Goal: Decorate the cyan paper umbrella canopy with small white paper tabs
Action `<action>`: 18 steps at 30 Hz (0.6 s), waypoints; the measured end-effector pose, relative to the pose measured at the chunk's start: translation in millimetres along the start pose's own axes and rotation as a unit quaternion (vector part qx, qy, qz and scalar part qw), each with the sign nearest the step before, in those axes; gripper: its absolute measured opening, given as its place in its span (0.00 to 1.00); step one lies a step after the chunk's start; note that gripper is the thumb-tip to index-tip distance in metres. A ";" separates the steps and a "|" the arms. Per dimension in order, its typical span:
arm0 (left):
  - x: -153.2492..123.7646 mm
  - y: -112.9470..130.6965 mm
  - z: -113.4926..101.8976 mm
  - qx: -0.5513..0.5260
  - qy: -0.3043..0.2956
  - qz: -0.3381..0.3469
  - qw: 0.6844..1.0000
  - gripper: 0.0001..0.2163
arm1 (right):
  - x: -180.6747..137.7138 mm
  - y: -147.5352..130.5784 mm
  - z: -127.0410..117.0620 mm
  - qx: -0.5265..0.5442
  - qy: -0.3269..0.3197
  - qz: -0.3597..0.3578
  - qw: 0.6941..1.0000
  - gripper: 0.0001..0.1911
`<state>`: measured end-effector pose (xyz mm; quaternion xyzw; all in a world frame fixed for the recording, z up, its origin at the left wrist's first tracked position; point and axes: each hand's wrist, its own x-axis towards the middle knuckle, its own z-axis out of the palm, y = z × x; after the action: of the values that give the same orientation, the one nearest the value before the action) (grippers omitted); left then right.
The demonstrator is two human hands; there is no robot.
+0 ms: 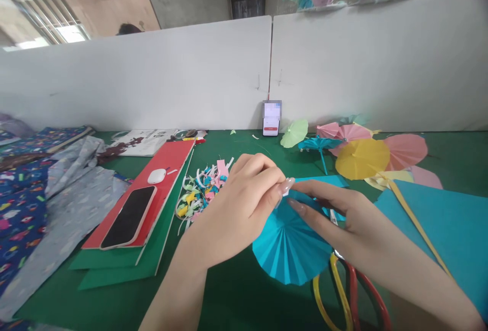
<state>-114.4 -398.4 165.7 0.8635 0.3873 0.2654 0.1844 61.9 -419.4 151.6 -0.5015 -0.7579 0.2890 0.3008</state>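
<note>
A bright blue pleated paper disc [292, 252], fanned out in folds, is in front of me above the green table. My left hand [249, 193] is closed in a pinch at the disc's upper part. A small white piece [285, 193] shows at those fingertips, too little of it to name. My right hand [335, 211] grips the disc from the right, its thumb and forefinger on the paper close to the left fingertips. Scissors with yellow and red handles [353, 290] lie partly under the disc and my right hand.
Paper scraps [206, 188] are heaped left of centre. A phone [129, 216] and white earbud case [156, 176] rest on red card [171, 160]. Small paper umbrellas [362, 159] stand back right, before a white partition [190, 77]. Blue sheets [450, 224] lie right.
</note>
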 end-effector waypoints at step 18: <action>-1.6 0.6 0.6 0.050 0.042 0.007 0.998 0.09 | -3.1 0.8 2.3 0.014 0.018 0.017 1.000 0.15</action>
<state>-114.6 -400.1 165.1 0.8624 0.4016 0.2830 0.1224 61.7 -422.3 149.1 -0.5147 -0.7398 0.2959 0.3166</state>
